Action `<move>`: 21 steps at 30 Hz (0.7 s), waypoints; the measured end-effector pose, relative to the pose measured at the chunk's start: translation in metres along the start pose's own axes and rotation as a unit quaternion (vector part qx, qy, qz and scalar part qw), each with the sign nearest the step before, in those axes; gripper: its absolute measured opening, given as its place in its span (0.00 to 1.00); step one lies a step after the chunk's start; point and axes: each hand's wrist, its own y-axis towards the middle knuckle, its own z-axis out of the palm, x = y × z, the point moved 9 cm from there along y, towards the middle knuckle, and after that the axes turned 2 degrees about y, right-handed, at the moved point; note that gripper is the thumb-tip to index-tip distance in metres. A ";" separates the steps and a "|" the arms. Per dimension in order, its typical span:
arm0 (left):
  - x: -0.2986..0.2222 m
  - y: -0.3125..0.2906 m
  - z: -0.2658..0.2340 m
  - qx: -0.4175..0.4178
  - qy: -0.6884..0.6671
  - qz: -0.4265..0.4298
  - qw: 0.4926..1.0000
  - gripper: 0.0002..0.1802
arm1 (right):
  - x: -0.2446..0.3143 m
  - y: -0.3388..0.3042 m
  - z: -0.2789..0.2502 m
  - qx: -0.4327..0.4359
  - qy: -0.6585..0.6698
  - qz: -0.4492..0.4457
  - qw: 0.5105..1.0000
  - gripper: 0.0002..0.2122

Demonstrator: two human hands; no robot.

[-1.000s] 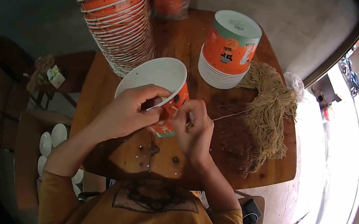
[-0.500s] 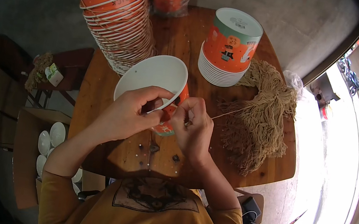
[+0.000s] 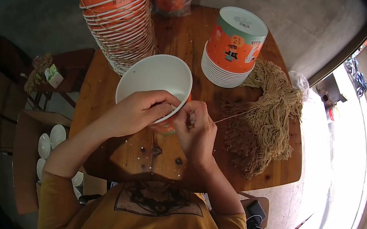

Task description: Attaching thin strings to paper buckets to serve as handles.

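Note:
An orange paper bucket [image 3: 151, 75] with a white inside stands tilted on the table before me, its mouth open toward me. My left hand [image 3: 139, 113] reaches over its near rim; thumb and forefinger pinch together just inside the right wall, with a pale bit of cord at the tips. Against the outside of that wall is my right hand [image 3: 195, 127], closed on a thin tan cord [image 3: 229, 118]. The cord runs right from my fist to a bundle of tan cords [image 3: 273, 119] lying on the table. The cord's passage at the wall is hidden by my fingers.
On the wooden table [image 3: 250, 174], a tall stack of orange buckets [image 3: 118, 27] leans at the back left. An upside-down bucket stack [image 3: 234, 47] stands back right, beside the cords. A cardboard box [image 3: 26, 163] with white bowl-like things sits at lower left; a chair [image 3: 264, 208] is lower right.
My left thumb has slid up inside the bucket's rim and closed against the forefinger. My right hand has shifted slightly toward the wall, still gripping the cord.

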 end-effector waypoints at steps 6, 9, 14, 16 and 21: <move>0.015 0.015 -0.005 0.003 0.196 0.059 0.979 0.08 | -0.006 -0.005 0.004 0.026 0.015 0.008 1.000 0.09; -0.002 0.008 -0.006 -0.075 0.321 0.102 0.939 0.07 | -0.013 -0.005 0.004 0.060 0.036 0.037 0.997 0.08; -0.026 -0.007 -0.010 -0.129 0.358 0.230 0.896 0.04 | -0.005 0.005 -0.014 0.072 0.051 0.064 0.994 0.08; -0.026 -0.008 -0.011 -0.111 0.314 0.223 0.916 0.04 | -0.012 0.008 -0.006 0.108 0.065 0.085 0.988 0.10; -0.026 -0.015 -0.017 -0.081 0.264 0.191 0.942 0.03 | -0.006 0.007 0.023 0.145 0.138 0.055 0.978 0.04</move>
